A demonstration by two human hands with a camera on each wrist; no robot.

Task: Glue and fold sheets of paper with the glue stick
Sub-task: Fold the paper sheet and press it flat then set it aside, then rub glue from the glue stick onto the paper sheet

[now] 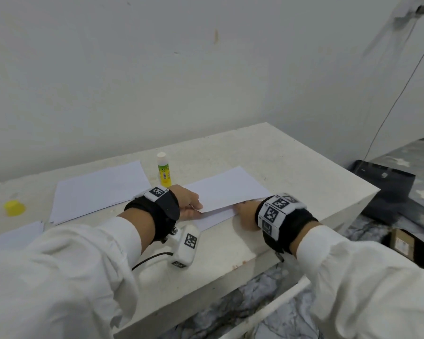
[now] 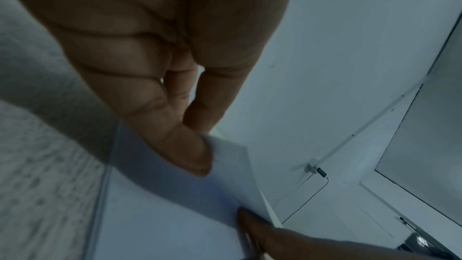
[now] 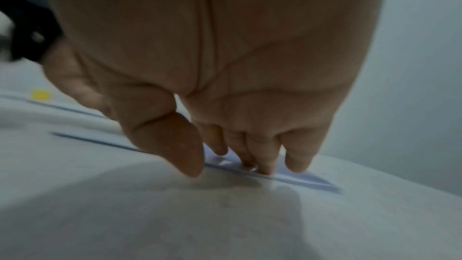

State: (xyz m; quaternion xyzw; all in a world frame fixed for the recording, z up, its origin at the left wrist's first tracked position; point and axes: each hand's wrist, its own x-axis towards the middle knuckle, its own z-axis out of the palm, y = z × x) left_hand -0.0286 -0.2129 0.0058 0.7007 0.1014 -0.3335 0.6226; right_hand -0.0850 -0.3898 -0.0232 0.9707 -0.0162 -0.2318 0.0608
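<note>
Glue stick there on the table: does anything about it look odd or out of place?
The glue stick stands upright with its white tip bare, while its yellow cap lies far off to the left, beyond the stack of sheets. Left uncapped, it may dry out.

My left hand (image 1: 187, 203) pinches thumb against fingers; my right hand (image 1: 246, 211) lies low, fingertips (image 3: 265, 167) pressing down, both forearms extended.

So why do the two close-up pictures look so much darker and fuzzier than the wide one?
Head view: evenly lit and sharp, straight lines bowed by the wide lens. Left wrist view: dim, bluish, the left hand blurred against the folded white paper sheet. Right wrist view: the right hand is soft and casts a shadow on the white table.
</note>
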